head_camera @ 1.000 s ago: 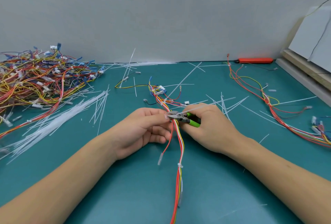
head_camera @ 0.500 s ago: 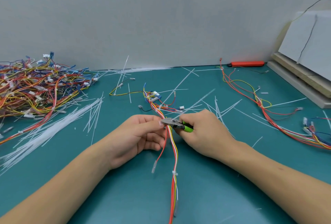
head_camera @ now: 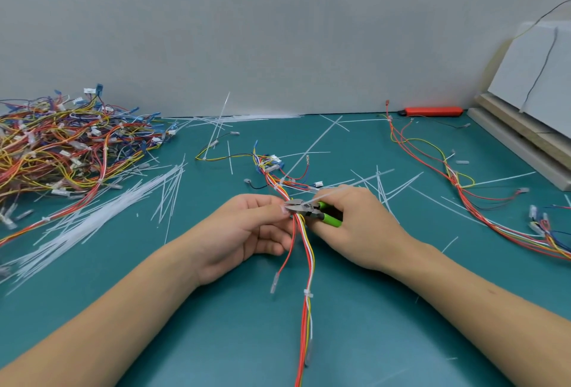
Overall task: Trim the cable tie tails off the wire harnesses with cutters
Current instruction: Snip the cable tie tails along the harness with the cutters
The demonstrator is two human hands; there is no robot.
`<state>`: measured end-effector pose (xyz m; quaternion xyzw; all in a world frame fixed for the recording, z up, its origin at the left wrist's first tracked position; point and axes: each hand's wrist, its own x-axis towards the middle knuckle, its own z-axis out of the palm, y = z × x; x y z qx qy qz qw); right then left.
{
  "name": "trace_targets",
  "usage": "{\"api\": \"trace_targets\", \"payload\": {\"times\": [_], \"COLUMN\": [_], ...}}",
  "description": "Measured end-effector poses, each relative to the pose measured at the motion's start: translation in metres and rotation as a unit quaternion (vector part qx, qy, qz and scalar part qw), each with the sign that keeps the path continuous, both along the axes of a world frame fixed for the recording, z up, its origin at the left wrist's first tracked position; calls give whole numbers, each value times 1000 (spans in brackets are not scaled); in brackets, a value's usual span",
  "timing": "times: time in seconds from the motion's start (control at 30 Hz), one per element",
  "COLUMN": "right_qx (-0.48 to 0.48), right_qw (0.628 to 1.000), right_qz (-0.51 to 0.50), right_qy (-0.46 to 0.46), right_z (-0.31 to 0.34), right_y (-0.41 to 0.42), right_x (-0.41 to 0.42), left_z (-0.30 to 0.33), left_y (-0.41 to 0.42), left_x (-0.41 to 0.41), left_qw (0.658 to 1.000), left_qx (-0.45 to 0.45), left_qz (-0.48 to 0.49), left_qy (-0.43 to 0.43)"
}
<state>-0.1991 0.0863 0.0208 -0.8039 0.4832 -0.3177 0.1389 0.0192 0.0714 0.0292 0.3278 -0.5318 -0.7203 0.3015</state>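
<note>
A wire harness (head_camera: 309, 250) of red, white and yellow wires runs from the table's middle toward me. My left hand (head_camera: 247, 232) pinches the bundle with its fingertips right where the cutter jaws sit. My right hand (head_camera: 358, 226) grips the green-handled cutters (head_camera: 312, 210), whose metal jaws lie against the bundle. A thin white cable tie tail (head_camera: 327, 195) sticks out to the right from the jaws, over my right hand. Lower on the bundle sits a trimmed white tie (head_camera: 308, 294).
A big heap of coloured harnesses (head_camera: 68, 145) fills the far left. Loose white tie tails (head_camera: 102, 210) lie spread across the green mat (head_camera: 216, 340). Another harness (head_camera: 457, 182) lies at right, an orange tool (head_camera: 432, 111) by the wall, boards (head_camera: 525, 133) at far right.
The hands, cutters and harness stay together at the same spot on the bundle; the tie tail still sticks out to the right. The view has shifted slightly.
</note>
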Motion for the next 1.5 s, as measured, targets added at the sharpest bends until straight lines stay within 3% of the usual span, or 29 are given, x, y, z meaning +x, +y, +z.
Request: {"api": "trace_targets", "payload": {"times": [0.43,0.63,1.03,1.5], "right_qx": [24,-3,7,22], "right_qw": [1000,995,1000,998], "right_qz": [-7,-69,9,-59], "right_qy": [2,75,-6,31], "right_z": [0,-5,-4,-4], "right_y": [0,-3,-3,-1], "right_x": [0,-1,-4,-3], "left_z": [-1,-1,0,-2], "left_y": [-2,-1,-2,-4], "left_x": [0,0,2,3], "left_qw": [1000,1000,1000,1000], "left_qx": [-4,-1,13,5], "left_qz": [-1,-5,0,-9], "left_qy": [-1,1,11,14]}}
